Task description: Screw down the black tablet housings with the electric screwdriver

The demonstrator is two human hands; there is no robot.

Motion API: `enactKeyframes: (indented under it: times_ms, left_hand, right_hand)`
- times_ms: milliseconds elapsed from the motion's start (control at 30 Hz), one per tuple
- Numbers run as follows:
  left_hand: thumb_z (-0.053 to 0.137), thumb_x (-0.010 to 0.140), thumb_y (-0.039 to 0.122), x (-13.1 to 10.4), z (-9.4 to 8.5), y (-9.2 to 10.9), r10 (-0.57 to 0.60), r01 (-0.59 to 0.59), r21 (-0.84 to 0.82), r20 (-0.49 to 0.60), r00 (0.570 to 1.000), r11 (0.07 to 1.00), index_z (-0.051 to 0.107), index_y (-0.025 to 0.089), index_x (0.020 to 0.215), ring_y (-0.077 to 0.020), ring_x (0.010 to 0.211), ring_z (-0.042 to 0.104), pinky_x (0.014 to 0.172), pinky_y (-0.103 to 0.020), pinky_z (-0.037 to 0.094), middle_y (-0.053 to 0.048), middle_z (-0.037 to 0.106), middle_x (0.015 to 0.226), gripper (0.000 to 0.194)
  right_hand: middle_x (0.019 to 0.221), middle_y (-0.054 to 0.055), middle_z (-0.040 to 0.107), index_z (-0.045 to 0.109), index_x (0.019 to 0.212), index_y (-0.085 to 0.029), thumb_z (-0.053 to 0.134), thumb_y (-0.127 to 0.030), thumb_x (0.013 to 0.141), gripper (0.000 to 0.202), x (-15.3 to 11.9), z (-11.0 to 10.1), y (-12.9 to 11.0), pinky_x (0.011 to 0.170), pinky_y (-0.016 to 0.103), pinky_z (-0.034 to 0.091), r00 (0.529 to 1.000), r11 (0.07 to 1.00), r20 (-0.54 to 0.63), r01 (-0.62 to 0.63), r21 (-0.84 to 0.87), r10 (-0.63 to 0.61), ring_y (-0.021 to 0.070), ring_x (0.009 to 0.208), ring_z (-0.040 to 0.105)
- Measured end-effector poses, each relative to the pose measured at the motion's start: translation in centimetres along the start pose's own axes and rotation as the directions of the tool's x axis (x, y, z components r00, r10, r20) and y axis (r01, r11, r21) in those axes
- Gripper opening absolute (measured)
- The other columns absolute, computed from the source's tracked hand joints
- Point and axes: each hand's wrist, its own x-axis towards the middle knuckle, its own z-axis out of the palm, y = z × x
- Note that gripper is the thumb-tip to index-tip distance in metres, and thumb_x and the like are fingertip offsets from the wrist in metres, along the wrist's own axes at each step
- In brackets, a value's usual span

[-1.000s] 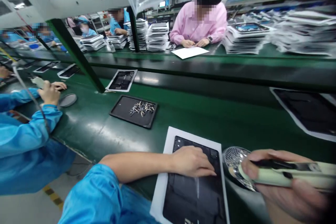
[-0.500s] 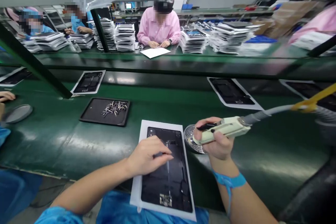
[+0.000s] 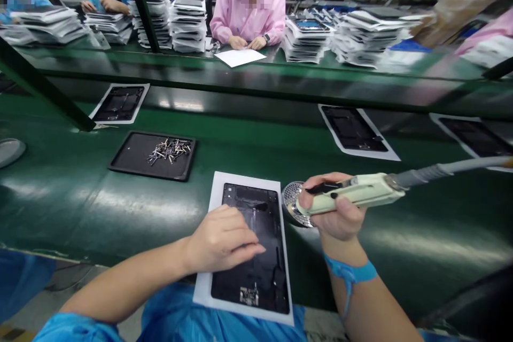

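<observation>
My right hand [image 3: 340, 216] grips a pale green electric screwdriver [image 3: 356, 195] with a black lever and a grey cable. Its nose points left over a round metal dish full of small holes [image 3: 294, 200]; whether the bit touches the dish is hidden. Just left of it, an opened black tablet housing [image 3: 270, 267] lies on a white sheet [image 3: 204, 291] that overhangs the bench's near edge. My left hand [image 3: 226, 240] is over the housing's left half, fingers curled and thumb closed against them. Whatever it may hold is too small or hidden to make out.
A black tray [image 3: 130, 157] of small metal parts sits left on the green bench [image 3: 156, 214]. Further housings on sheets lie behind, one left [image 3: 120, 104], others right [image 3: 355, 128]. A green post [image 3: 48, 85] slants at left. A pink-sleeved person [image 3: 248, 5] works opposite between paper stacks.
The view has tilted down and shifted slightly, so the far bench sits higher in the picture. Both hands keep nearly the same pose, with the screwdriver still over the round dish.
</observation>
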Motion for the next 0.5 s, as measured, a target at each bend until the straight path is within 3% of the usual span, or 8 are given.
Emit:
enactKeyframes:
  times_ms: [300, 500]
  left_hand:
    - [0.068, 0.095, 0.026, -0.08, -0.51, 0.25, 0.049, -0.054, 0.053, 0.083, 0.995, 0.997, 0.07, 0.02, 0.084, -0.0147, 0.067, 0.064, 0.066, -0.03, 0.049, -0.001, 0.069, 0.068, 0.012]
    - [0.067, 0.097, 0.026, -0.09, -0.25, 0.2, -0.05, 0.054, -0.08, 0.06, 0.997, 0.995, 0.074, 0.015, 0.089, -0.0153, 0.07, 0.067, 0.07, -0.029, 0.055, -0.005, 0.074, 0.073, 0.015]
  right_hand:
    - [0.081, 0.002, 0.076, 0.077, 0.101, -0.029, 0.076, -0.041, 0.079, 0.025, 0.22, 0.09, -0.06, 0.036, 0.029, 0.051, 0.999, 1.0, 0.036, 0.025, 0.015, -0.025, 0.0153, 0.044, 0.061]
    - [0.081, 0.002, 0.076, 0.078, 0.1, -0.03, 0.077, -0.042, 0.078, 0.024, 0.3, 0.23, -0.2, 0.036, 0.028, 0.052, 0.999, 1.0, 0.038, 0.016, 0.018, -0.017, 0.0149, 0.043, 0.062]
